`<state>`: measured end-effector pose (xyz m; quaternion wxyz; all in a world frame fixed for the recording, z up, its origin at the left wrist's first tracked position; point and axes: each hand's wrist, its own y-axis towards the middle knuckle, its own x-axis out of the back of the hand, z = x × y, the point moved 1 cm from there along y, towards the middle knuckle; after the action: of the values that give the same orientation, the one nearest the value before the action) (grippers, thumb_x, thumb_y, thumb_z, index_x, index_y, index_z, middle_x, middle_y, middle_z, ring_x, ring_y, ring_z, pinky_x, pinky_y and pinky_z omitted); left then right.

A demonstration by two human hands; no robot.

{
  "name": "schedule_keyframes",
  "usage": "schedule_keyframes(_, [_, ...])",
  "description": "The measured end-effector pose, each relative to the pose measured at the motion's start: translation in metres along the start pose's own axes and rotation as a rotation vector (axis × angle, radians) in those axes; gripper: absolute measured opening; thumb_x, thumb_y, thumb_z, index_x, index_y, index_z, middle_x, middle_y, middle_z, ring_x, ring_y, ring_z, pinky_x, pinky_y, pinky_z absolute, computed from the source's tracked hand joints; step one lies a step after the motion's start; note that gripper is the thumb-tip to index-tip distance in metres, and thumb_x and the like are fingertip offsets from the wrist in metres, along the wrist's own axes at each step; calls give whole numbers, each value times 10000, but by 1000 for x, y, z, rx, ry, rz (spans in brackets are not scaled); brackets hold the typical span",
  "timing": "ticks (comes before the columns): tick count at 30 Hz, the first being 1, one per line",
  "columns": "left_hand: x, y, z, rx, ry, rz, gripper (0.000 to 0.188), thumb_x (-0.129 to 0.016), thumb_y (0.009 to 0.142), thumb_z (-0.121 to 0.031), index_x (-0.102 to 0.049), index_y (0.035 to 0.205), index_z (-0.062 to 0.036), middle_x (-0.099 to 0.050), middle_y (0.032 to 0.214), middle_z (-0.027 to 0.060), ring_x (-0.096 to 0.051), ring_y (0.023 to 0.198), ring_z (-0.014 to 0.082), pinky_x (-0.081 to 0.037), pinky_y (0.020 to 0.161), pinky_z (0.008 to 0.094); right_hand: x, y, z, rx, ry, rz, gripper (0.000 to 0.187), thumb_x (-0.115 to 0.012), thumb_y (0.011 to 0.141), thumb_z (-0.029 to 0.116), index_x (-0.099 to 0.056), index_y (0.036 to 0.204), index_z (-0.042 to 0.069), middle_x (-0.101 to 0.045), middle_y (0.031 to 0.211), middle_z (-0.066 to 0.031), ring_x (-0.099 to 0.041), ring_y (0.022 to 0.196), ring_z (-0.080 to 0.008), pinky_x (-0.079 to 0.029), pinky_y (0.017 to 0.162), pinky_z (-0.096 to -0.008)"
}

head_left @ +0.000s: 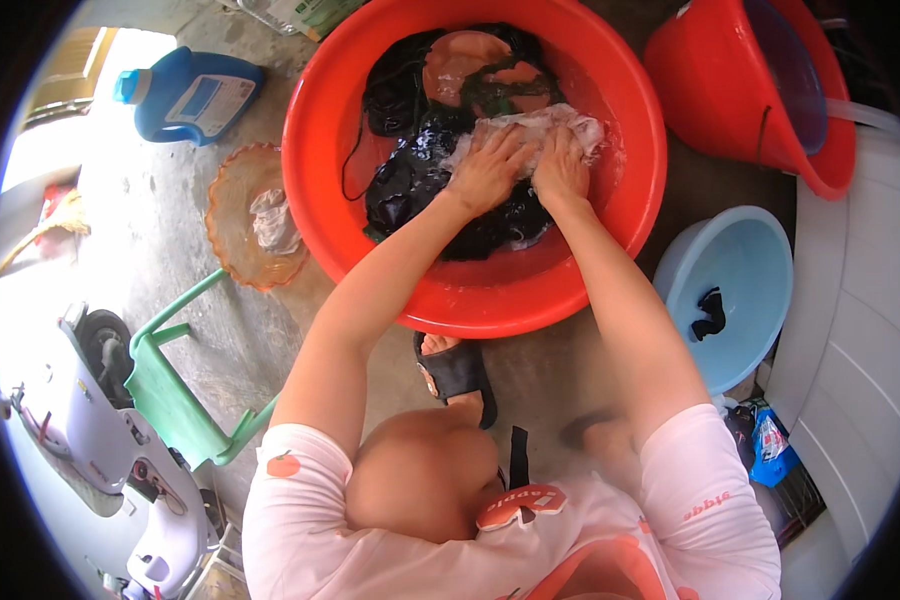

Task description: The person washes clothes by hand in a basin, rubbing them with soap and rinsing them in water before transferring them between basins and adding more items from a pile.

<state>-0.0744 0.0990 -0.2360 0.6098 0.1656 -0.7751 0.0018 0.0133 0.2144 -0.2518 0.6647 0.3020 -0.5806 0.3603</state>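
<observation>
White cloth point(540, 116) lies bunched and wet in the big red tub point(315, 95), toward the right side of the heap of washing, under both of the person's hands. From where I stand, the left hand point(492, 172) rests palm down on the cloth's left part, its fingers stretched out and slightly parted, not closed around anything. The right hand point(562, 172) is just beside it, also palm down, fingers pointing away from the person among the folds; I cannot tell whether their tips grip the cloth. Dark, soaked clothes point(410, 175) are heaped beneath and to the left, with a peach-coloured piece point(460, 65) toward the far side, and some water shows around them. Left of the tub, near its rim, an amber bowl point(226, 215) holds a small crumpled white rag point(275, 222), and a blue bottle point(202, 95) lies farther out on the floor. Nearer the person are a green chair point(175, 400) and, beyond it to the left, a pale scooter point(100, 420). On the right, a red bucket point(705, 85) is tilted over, and a light blue basin point(760, 285) has a small black garment point(710, 313) inside it.
</observation>
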Motion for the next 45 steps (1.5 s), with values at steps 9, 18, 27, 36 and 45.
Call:
schedule_keyframes(9, [-5, -1, 14, 537, -952, -47, 410, -495, 922, -175, -444, 1319, -84, -577, 1158, 101, -545, 1084, 256, -427, 926, 336, 29, 19, -6, -406, 742, 42, 329, -596, 727, 145, -656, 1022, 10, -654, 1000, -203, -603, 964, -328, -449, 876, -380])
schedule_keyframes(18, [85, -13, -5, 1203, -2323, -187, 302, -341, 964, -192, -533, 1111, -9, -591, 1085, 137, -589, 995, 258, -493, 879, 416, 120, -26, 67, 236, 983, -277, 262, -484, 766, 51, -625, 985, 17, -588, 1059, -101, -540, 1012, -209, -417, 893, -299])
schedule_keyframes(27, [106, -5, -35, 1142, -1612, -183, 373, -400, 956, -310, -522, 1169, -30, -595, 1058, 79, -558, 973, 179, -450, 889, 329, 123, -30, 61, -460, 2387, 57, 440, -363, 858, 217, -557, 1197, 15, -549, 1211, -120, -531, 1106, -246, -421, 942, -360])
schedule_keyframes(36, [91, -6, -17, 941, -2586, -490, 280, -481, 935, -350, -585, 987, -96, -618, 1003, 56, -572, 963, 239, -462, 869, 374, 127, -40, 97, 375, 403, -305, 387, -503, 878, 252, -568, 1223, 88, -487, 1329, -94, -363, 1286, -324, -169, 1073, -532])
schedule_keyframes(45, [68, -38, -12, 798, -2262, -503, 184, -455, 930, -240, -558, 902, -90, -560, 838, 22, -538, 768, 154, -462, 692, 295, 112, -51, 111, 335, 1098, -190, 430, -457, 914, 129, -439, 1322, -8, -370, 1404, -218, -386, 1280, -368, -291, 1064, -397])
